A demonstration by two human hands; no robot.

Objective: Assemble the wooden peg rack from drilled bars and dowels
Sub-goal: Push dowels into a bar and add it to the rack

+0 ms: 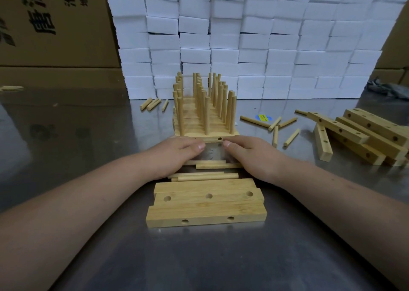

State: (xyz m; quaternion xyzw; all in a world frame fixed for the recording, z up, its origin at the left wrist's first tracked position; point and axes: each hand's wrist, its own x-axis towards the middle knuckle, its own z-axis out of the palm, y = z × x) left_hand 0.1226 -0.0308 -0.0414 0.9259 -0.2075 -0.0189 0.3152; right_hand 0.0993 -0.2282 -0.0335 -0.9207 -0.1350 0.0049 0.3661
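Note:
The peg rack [204, 113] stands mid-table, several bars packed side by side with upright dowels in them. Against its near face lies a drilled bar [212, 139], a side hole showing. My left hand [177, 155] and my right hand [247, 155] rest on this bar's two ends, fingertips almost meeting at its middle. Long dowels [205, 175] lie flat between my wrists. Nearer to me sit three loose drilled bars [208, 204], laid side by side.
A heap of drilled bars [363, 135] lies at the right. Loose dowels [281, 126] are scattered right of the rack, short pegs [152, 103] behind its left. A wall of white boxes [243, 40] and cardboard cartons [51, 25] close the back of the steel table [199, 257].

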